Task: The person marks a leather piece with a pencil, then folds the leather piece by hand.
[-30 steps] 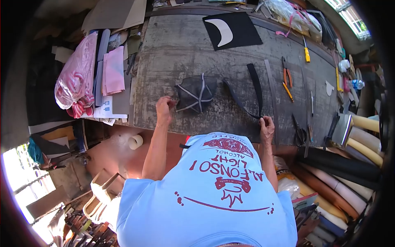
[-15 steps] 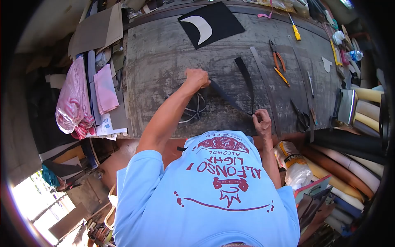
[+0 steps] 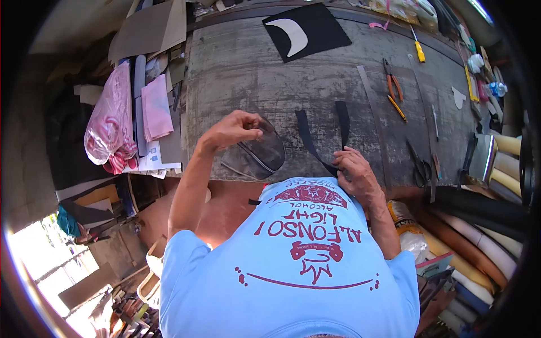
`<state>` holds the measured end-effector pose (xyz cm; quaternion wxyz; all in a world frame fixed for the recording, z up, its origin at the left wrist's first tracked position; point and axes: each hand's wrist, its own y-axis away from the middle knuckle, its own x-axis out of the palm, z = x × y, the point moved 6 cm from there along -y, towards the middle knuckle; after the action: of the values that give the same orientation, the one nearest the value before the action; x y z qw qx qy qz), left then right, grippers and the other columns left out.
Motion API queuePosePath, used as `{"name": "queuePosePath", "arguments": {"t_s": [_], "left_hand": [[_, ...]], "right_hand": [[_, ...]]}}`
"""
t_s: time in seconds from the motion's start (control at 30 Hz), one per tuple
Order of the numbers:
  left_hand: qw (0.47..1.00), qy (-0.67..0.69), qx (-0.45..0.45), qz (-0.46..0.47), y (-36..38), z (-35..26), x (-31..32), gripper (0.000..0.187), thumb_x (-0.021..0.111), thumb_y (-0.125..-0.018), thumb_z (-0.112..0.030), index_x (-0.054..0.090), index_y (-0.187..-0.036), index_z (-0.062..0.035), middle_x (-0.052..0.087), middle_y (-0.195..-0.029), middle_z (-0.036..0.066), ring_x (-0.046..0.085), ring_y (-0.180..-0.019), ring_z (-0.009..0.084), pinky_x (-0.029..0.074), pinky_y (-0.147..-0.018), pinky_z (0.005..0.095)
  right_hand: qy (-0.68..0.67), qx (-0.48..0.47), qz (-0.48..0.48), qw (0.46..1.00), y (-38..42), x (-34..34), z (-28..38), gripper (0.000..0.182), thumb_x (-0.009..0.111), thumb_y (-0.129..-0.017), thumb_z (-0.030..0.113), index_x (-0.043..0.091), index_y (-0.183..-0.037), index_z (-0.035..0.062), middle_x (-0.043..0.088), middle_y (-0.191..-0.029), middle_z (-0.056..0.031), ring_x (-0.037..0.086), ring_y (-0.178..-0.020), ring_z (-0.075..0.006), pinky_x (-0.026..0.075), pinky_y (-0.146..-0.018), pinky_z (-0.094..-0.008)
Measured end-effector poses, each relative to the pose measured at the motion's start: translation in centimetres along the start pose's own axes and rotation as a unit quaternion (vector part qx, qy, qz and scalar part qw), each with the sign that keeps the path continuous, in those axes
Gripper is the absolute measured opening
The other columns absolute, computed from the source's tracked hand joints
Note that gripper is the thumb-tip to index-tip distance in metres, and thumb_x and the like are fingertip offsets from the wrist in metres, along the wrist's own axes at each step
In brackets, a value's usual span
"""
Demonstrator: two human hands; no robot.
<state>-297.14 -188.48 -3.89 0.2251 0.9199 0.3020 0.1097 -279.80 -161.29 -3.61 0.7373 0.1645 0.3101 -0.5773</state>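
My left hand is closed at the upper edge of a dark see-through mesh piece with a pale, curved trim. The mesh hangs at the table's near edge, just left of my shirt front. In my right hand, thumb and fingers pinch a black fabric strap near its fold. Two lengths of the strap run away from me over the worktable, their ends lying apart. The fingertips partly hide the fold.
A black square with a white crescent piece lies at the back. To the right are pliers, a yellow screwdriver, scissors and long flat strips. Pink cloth and a plastic bag sit left.
My left hand has let go of the strap, come nearer and left, and taken the mesh piece. The strap's freed end now lies on the table. My right hand still holds the strap.
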Motion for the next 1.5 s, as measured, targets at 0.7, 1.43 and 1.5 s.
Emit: {"name": "queuePosePath", "arguments": {"t_s": [0.7,1.43,1.5], "left_hand": [[0.966,0.152,0.166,0.127,-0.9,-1.1,2.3,0.082,0.052,-0.067,0.005,0.036,-0.147,-0.0030,0.047,-0.143,0.018,0.063,-0.112,0.0234,0.046,-0.103,0.0366],[0.919,0.145,0.113,0.349,-1.5,-3.9,7.5,0.078,0.045,-0.064,0.008,0.044,-0.142,0.0079,0.059,-0.132,0.017,0.056,-0.118,0.0182,0.037,-0.109,0.0315],[0.918,0.134,0.108,0.357,-1.6,-4.0,7.7,0.076,0.044,-0.064,0.007,0.045,-0.140,0.0084,0.060,-0.131,0.016,0.056,-0.117,0.0175,0.038,-0.108,0.0312]], "right_hand": [[-0.372,0.016,0.267,0.889,-11.2,-1.0,13.7,0.017,0.072,-0.085,0.004,0.062,-0.097,0.0008,0.071,-0.091,-0.0091,0.068,-0.087,-0.0175,0.053,-0.077,-0.0325],[-0.101,0.012,-0.022,0.995,-10.6,-5.5,10.3,0.031,0.082,-0.073,0.006,0.063,-0.097,0.0021,0.066,-0.092,-0.0089,0.067,-0.082,-0.0224,0.054,-0.074,-0.0328],[-0.094,0.065,0.016,0.993,-10.5,-5.5,9.9,0.030,0.081,-0.074,0.006,0.063,-0.097,0.0016,0.066,-0.090,-0.0092,0.067,-0.081,-0.0218,0.054,-0.074,-0.0331]]}}
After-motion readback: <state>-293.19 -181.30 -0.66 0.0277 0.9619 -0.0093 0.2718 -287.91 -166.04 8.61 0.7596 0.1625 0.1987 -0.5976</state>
